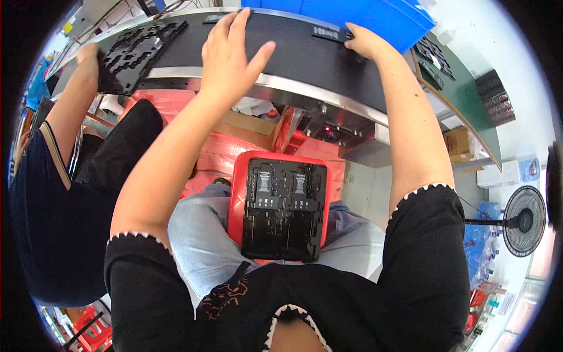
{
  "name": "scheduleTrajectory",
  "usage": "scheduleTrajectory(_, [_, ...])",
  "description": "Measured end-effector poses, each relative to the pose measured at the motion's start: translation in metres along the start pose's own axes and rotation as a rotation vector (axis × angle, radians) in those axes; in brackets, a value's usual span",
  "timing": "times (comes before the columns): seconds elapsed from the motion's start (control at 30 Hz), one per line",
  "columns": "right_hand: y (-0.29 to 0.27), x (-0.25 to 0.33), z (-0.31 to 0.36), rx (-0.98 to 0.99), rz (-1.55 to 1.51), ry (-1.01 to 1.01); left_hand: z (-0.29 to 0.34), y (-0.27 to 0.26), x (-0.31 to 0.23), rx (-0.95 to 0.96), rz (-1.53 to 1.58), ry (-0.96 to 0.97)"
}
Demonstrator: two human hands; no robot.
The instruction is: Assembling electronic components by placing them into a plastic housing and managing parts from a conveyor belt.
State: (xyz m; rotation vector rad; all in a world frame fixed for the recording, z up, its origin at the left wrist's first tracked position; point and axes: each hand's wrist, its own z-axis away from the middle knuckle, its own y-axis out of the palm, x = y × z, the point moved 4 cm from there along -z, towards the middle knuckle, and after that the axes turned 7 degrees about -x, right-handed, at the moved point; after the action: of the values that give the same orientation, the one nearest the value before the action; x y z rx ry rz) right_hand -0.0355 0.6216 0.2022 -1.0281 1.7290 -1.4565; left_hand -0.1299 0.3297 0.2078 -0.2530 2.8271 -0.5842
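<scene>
So we're seated at the belt (305, 56) with a red tray (237, 193) of black frames (284, 208) on our lap. Our right hand (365, 42) has its fingers together on a small black part (329, 33) at the belt's far edge. Our left hand (230, 56) hovers flat, fingers spread, holding nothing. Probably best to pinch that part firmly before lifting. A co-worker's hand (88, 58) holds a black plate (138, 53) nearby.

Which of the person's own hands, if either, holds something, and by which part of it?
The right hand grips a small flat black part by its right end on the belt. The left hand is open, holding nothing.
</scene>
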Motion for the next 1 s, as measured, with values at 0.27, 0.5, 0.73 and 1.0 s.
scheduleTrajectory(0.27, [-0.072,0.024,0.088,-0.356,0.105,0.036,-0.051,0.053,0.030,0.307,0.186,-0.357])
scheduleTrajectory(0.5, [-0.011,0.104,0.290,0.018,-0.706,0.385,-0.056,0.087,-0.004,0.603,-0.378,-0.494])
scheduleTrajectory(0.73, [0.152,0.139,0.460,0.368,-0.844,0.677,-0.039,0.044,-0.051,0.756,-0.292,-0.399])
scheduleTrajectory(1.0, [0.154,0.158,0.448,0.694,-0.581,0.417,0.086,-0.069,-0.099,0.542,0.135,0.102])
